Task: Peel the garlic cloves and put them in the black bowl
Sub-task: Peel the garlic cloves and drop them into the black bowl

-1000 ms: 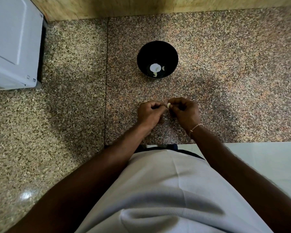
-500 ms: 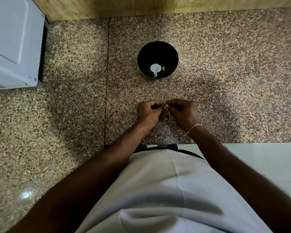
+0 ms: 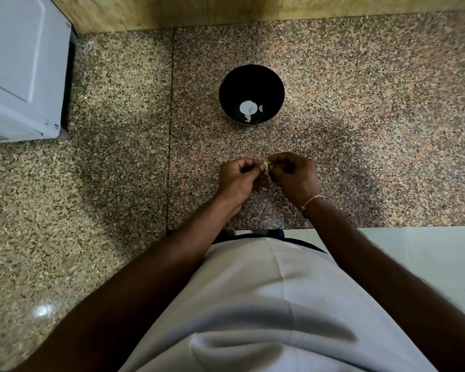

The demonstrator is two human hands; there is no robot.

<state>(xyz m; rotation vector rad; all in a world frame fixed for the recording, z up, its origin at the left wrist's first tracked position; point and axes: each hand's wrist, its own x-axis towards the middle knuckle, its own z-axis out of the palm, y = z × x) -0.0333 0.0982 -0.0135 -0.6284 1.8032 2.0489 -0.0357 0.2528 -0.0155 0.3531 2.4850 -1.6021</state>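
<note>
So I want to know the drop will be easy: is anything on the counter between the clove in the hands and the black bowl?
Nothing visible. The garlic clove is pinched between the left hand and right hand, and only bare speckled counter lies between them and the black bowl, whose open top is uncovered.

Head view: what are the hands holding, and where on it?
A small pale garlic clove, pinched between the fingertips of the left hand and the right hand, one at each end. Too small to tell which end is which.
</note>
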